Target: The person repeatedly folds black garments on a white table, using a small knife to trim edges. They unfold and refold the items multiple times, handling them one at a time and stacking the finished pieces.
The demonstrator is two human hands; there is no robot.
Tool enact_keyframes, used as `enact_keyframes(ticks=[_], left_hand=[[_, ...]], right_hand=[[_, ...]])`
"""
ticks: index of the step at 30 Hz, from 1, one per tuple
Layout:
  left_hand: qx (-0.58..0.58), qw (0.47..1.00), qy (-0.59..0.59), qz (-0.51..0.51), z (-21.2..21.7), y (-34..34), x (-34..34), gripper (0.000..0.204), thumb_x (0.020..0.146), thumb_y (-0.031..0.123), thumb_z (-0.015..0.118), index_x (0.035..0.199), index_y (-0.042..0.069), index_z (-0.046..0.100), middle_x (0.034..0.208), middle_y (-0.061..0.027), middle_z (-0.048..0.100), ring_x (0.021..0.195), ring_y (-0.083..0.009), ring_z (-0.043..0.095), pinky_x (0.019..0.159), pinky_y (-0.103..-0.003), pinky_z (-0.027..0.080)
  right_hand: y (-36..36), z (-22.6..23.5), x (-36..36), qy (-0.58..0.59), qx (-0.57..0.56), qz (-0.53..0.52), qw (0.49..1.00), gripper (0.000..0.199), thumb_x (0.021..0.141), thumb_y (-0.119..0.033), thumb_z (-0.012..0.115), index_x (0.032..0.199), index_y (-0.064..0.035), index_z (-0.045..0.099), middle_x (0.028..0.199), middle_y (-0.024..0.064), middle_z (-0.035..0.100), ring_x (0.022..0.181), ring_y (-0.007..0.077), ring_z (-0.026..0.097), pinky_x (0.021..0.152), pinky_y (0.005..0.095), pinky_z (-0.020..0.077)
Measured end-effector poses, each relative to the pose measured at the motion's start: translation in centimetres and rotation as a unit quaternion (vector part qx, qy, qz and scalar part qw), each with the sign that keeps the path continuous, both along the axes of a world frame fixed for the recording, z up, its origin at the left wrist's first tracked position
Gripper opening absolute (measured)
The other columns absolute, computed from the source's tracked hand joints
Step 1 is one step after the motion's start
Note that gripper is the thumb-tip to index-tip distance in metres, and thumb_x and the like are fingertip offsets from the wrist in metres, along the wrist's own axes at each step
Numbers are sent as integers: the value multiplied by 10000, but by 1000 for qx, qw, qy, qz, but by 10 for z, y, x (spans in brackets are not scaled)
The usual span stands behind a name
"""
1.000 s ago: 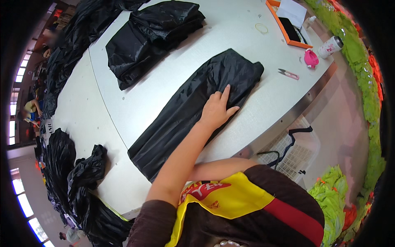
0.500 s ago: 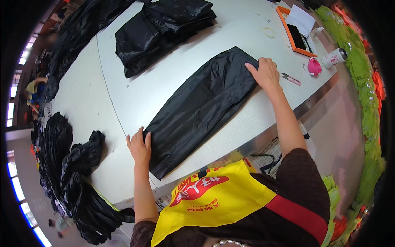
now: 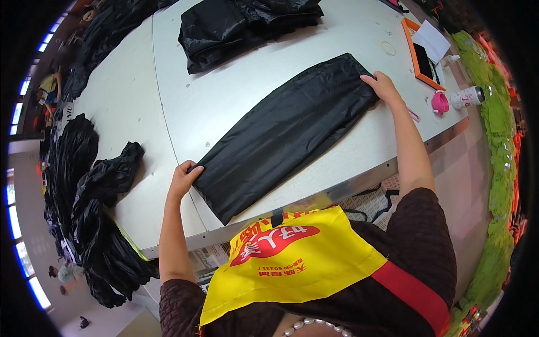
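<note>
A long folded black garment [image 3: 286,135] of thin shiny cloth lies slantwise on the white table [image 3: 129,118]. My left hand [image 3: 184,177] pinches its near left corner, thumb on top and fingers curled beneath. At the far right end, my right hand [image 3: 384,89] is closed on the edge, with the thumb over the cloth. Between my hands the cloth is stretched fairly flat, with light creases. Beyond it sits a stack of folded black garments [image 3: 224,33].
Loose black garments [image 3: 84,180] hang over the left edge. On the right are an orange box [image 3: 416,59] with a phone, a pink cup-like lid [image 3: 440,102], a white bottle [image 3: 466,98] and partly hidden pink thread snips [image 3: 414,115]. Green cloth [image 3: 488,135] is heaped beyond.
Both hands have gone from lying spread on the garment's ends to gripping them. The cloth is pulled straighter and flatter. The whole view has shifted.
</note>
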State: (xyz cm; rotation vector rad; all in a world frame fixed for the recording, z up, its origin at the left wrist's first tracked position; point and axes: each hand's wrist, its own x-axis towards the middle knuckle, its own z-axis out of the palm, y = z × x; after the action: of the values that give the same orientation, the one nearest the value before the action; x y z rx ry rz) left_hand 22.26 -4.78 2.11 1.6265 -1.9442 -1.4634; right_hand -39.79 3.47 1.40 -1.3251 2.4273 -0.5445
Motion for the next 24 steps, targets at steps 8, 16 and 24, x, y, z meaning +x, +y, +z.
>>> enact_keyframes(ticks=[8,16,24], left_hand=[[-209,952,-217,50,-13,13,1,480,703,378,733,998,33,580,766,-170,625,724,-341,591,688,-392,479],[-409,838,-342,-117,-23,62,-32,592,867,471,469,1334,113,403,1393,-135,359,1300,-322,293,1045,-477,209],[-354,862,-328,152,-42,65,-1,770,799,434,623,1328,-38,325,1298,-299,373,1160,-381,423,982,-392,334]], right_hand=[[7,-11,35,93,-30,17,995,537,799,-470,596,1043,6,561,973,188,594,919,326,567,806,389,449],[-11,0,133,329,-22,163,930,694,829,-626,414,1349,-167,393,1424,127,307,1325,329,227,1017,589,160],[-11,-11,125,282,-29,149,947,721,848,-579,432,1379,-105,318,1439,157,271,1334,340,217,1040,561,149]])
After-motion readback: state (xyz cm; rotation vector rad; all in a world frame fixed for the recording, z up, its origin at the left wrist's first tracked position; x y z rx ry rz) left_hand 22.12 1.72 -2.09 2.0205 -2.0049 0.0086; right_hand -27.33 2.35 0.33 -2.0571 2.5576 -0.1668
